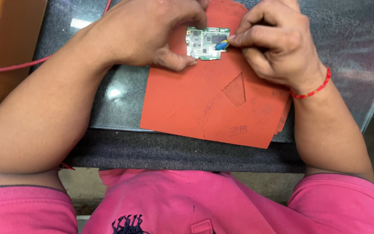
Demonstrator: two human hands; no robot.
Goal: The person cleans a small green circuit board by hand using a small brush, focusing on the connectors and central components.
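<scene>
Pinching a small green circuit board [207,42] by its left edge, the person's left hand [146,32] holds it against the red-orange mat [204,108] in the upper middle of the frame, thumb tucked under the lower left corner and fingers curled over the top. The right hand [273,43] is closed tight, thumb and forefinger pressed together on a small blue-tipped tool [222,44] whose point meets the board's right side; I can't tell exactly what the tip touches. From where I stand, the risk looks plain enough: the tool could skid across the tiny parts and scratch or lift one, since the board is steadied from one side only and might pivot under a push. A slip could also flick it off the mat onto the dark glass-topped bench [351,52]. The board lies flat, component face up, its long axis running left to right across the frame, with a notched lower right corner toward the right hand. A red cable [14,68] trails off at the upper left.
</scene>
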